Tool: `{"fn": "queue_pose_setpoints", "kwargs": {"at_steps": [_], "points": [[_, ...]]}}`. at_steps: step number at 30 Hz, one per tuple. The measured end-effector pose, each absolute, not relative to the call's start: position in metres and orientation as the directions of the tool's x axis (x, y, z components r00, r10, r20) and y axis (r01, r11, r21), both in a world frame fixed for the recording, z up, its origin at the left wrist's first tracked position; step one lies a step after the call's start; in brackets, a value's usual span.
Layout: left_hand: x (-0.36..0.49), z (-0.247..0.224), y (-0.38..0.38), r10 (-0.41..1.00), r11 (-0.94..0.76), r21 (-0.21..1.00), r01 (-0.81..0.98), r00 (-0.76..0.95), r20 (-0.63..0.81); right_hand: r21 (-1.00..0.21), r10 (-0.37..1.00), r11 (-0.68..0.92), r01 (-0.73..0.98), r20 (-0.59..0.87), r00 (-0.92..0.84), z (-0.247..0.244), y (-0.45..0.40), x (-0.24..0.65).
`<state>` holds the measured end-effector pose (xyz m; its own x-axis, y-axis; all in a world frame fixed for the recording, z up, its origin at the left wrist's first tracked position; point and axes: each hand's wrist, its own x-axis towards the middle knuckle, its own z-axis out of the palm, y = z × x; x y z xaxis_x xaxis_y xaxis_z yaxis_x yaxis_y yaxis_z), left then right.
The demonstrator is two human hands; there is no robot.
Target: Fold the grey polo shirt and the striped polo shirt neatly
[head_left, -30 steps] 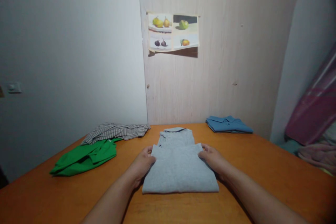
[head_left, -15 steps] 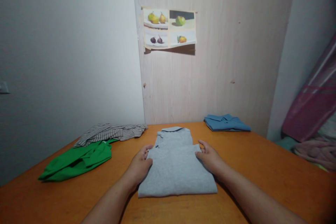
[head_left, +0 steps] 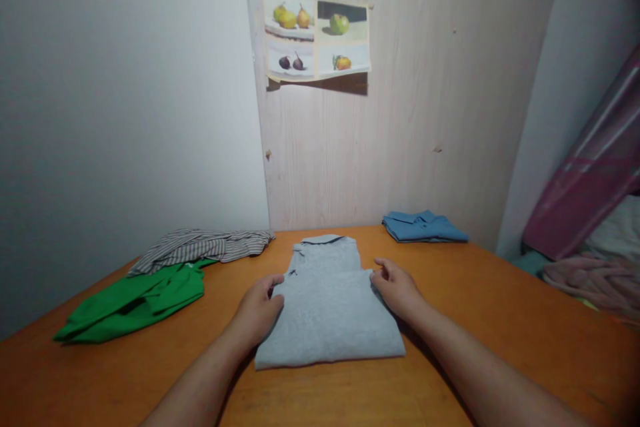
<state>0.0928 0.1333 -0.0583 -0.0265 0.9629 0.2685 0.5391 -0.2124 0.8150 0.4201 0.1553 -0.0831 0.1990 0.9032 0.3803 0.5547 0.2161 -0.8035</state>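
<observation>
Both hands (head_left: 257,313) (head_left: 399,290) looser at the grey shirt's (head_left: 330,320) sides than before

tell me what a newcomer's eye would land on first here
Probably the folded grey shirt, on the orange table between the left hand and the right hand. The bright green garment at the left of the table would likely come next, and then the sheet of fruit pictures high on the wall.

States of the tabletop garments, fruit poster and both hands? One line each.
Gray shirt: partly folded, lying flat
Blue shirt: neatly folded
Green garment: loosely bunched
Striped garment: crumpled
Fruit poster: hung up, slightly crooked
Left hand: open, at gray shirt's left edge
Right hand: open, at its right edge
</observation>
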Motion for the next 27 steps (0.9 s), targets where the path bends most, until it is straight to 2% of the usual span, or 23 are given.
{"fn": "queue_pose_setpoints", "kwargs": {"at_steps": [4, 8, 11, 15, 17, 20, 23, 27], "points": [[0.098, -0.049, 0.129, 0.883, -0.381, 0.698, 0.606, 0.016, 0.468, -0.657, 0.824, 0.369, 0.658, 0.559, 0.095, -0.061, 0.139, 0.415], [0.118, -0.041, 0.112, 0.872, -0.476, 0.730, 0.490, 0.160, 0.462, -0.528, 0.790, 0.553, 0.645, 0.577, -0.205, -0.050, 0.117, 0.394], [0.132, -0.045, 0.101, 0.851, -0.515, 0.723, 0.461, 0.371, 0.371, -0.461, 0.778, 0.620, 0.635, 0.467, -0.420, -0.052, 0.105, 0.380], [0.138, -0.053, 0.094, 0.819, -0.541, 0.557, 0.630, 0.546, 0.177, -0.440, 0.844, 0.531, 0.725, 0.195, -0.500, -0.056, 0.099, 0.377], [0.138, -0.053, 0.092, 0.823, -0.537, 0.439, 0.720, 0.562, 0.084, -0.409, 0.862, 0.484, 0.773, 0.071, -0.503, -0.056, 0.099, 0.378], [0.140, -0.052, 0.091, 0.832, -0.534, 0.289, 0.795, 0.554, 0.014, -0.361, 0.863, 0.465, 0.809, -0.019, -0.504, -0.055, 0.099, 0.379], [0.142, -0.051, 0.090, 0.846, -0.515, 0.234, 0.824, 0.534, -0.017, -0.343, 0.865, 0.456, 0.821, -0.049, -0.500, -0.054, 0.099, 0.378], [0.143, -0.050, 0.089, 0.856, -0.496, 0.225, 0.839, 0.515, -0.035, -0.341, 0.868, 0.447, 0.827, -0.056, -0.493, -0.054, 0.098, 0.376]]}}
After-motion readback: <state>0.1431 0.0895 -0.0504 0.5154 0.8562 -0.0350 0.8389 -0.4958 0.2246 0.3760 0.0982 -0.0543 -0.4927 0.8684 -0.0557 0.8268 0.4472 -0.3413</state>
